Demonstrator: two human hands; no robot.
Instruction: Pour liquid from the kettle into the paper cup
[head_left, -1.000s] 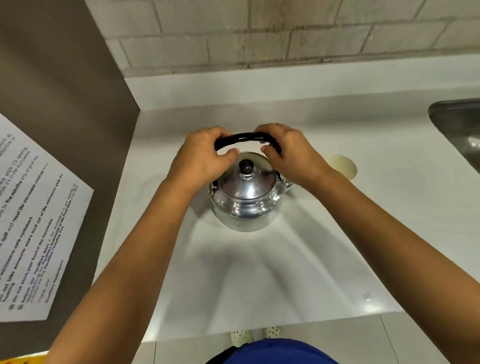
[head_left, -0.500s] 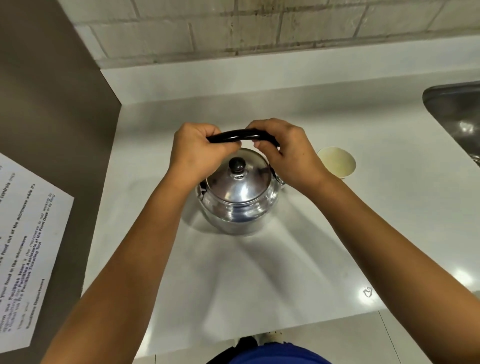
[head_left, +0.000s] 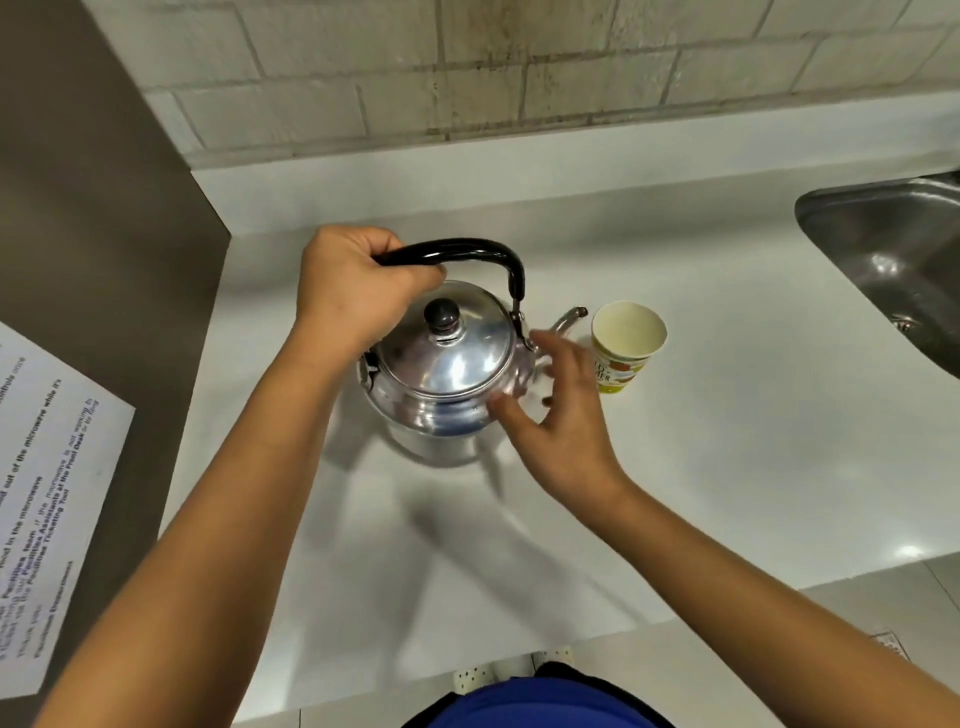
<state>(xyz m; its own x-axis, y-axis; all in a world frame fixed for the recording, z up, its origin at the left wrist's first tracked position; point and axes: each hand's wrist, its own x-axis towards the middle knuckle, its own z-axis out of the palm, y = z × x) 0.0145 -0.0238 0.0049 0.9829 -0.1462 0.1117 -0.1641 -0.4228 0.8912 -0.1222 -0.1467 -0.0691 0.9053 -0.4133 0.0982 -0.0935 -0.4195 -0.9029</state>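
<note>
A shiny steel kettle (head_left: 441, 379) with a black knob on its lid and a black arched handle sits near the middle of the white counter (head_left: 727, 441). My left hand (head_left: 358, 291) is shut around the left part of the handle. My right hand (head_left: 556, 415) is off the handle, fingers spread, beside the kettle's right flank and close to or touching it. The spout points right toward an upright paper cup (head_left: 626, 343), which looks empty and stands just past the spout tip.
A steel sink (head_left: 883, 249) is set into the counter at the right. A brown panel (head_left: 104, 234) with a printed paper notice (head_left: 47, 478) stands at the left. A tiled wall (head_left: 519, 67) runs along the back.
My right hand has let go of the handle and dropped to the kettle's right side. My left hand still grips the handle. The view shifted, so the spout and cup now show fully.
</note>
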